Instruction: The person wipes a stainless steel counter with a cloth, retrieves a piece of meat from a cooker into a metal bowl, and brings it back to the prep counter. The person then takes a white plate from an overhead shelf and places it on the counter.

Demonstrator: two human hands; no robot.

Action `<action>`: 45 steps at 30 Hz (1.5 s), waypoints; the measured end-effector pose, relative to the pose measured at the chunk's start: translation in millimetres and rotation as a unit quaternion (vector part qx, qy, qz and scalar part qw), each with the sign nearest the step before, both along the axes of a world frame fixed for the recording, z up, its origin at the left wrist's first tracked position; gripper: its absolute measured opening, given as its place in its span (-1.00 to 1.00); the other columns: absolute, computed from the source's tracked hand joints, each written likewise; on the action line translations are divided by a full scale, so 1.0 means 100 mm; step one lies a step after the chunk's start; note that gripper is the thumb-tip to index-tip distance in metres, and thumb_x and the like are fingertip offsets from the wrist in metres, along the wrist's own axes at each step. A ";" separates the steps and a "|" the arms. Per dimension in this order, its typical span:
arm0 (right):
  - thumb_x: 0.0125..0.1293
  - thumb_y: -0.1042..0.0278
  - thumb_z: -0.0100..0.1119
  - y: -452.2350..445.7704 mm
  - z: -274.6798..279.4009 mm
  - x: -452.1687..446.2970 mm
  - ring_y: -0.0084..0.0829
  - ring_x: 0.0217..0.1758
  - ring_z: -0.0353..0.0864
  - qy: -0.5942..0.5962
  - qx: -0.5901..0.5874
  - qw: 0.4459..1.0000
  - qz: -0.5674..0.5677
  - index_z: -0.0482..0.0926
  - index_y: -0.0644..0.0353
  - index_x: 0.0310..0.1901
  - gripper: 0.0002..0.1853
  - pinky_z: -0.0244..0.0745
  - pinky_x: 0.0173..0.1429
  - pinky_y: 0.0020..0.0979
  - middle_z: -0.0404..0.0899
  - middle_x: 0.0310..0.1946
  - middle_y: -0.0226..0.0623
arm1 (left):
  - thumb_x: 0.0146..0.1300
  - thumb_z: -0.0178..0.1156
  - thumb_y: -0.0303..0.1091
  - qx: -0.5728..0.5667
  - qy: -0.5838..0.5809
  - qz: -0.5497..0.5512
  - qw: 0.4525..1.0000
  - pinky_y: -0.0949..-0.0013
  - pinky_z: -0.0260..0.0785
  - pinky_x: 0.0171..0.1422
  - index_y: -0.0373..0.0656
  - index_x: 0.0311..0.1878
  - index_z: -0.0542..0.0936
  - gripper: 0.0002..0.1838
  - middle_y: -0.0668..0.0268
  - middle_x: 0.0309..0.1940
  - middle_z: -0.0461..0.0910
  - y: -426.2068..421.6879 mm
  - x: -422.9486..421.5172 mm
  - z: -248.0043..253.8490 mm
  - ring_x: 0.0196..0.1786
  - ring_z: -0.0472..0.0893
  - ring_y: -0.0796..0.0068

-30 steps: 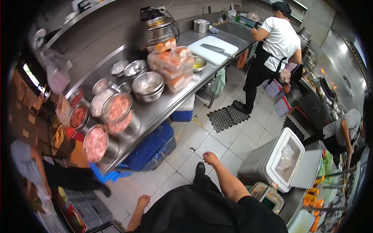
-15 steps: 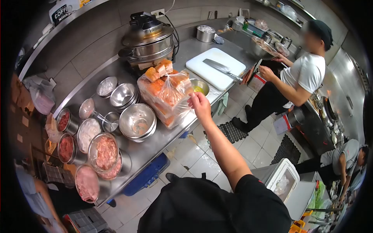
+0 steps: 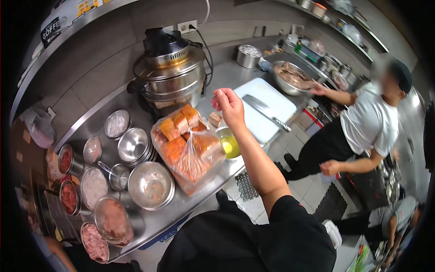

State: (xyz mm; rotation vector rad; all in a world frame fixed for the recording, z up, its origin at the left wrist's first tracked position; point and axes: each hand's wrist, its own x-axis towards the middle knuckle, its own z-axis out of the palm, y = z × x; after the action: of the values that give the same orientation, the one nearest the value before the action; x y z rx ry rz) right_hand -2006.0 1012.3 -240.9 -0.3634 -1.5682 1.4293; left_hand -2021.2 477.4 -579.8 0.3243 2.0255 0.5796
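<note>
My right hand [image 3: 229,106] is above the counter with its fingers loosely bent and apart, nothing visible in them. Just below it lies a single chunk of roast pork belly [image 3: 215,119]. To its lower left is a clear plastic bag [image 3: 192,165] full of roast pork belly, with several orange-skinned pork cubes [image 3: 180,121] on top. A small metal bowl of yellow liquid [image 3: 230,146] stands beside my forearm. Right of the hand, a cleaver [image 3: 259,105] lies on a white cutting board [image 3: 253,127]. My left hand is out of view.
A large metal cooker [image 3: 170,72] stands against the wall. Stacked metal bowls [image 3: 151,186] and containers of raw meat [image 3: 113,220] fill the counter's left side. A co-worker [image 3: 369,122] in a white shirt touches a big bowl of meat [image 3: 292,77].
My right hand has moved away from the bag's right side, up toward the cooker. The view has shifted. The co-worker's big bowl now sits on the counter behind the cutting board.
</note>
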 end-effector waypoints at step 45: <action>0.46 0.22 0.21 1.94 1.63 -0.29 -0.11 0.23 0.65 0.064 0.049 0.994 0.071 0.58 0.42 0.09 -0.61 0.39 0.47 -0.09 0.69 0.04 -0.02 | 0.43 0.30 -0.14 0.172 0.079 -0.100 0.977 0.35 0.54 0.04 -0.11 0.07 0.67 -0.70 0.37 -0.09 0.75 1.62 -0.70 3.88 -0.06 0.70 0.54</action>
State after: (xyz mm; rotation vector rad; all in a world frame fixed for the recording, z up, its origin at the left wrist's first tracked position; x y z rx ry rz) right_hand -2034.5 1206.1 -77.6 -0.1024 -1.5770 1.4470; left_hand -2091.2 639.5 -192.2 0.7944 2.0062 0.7987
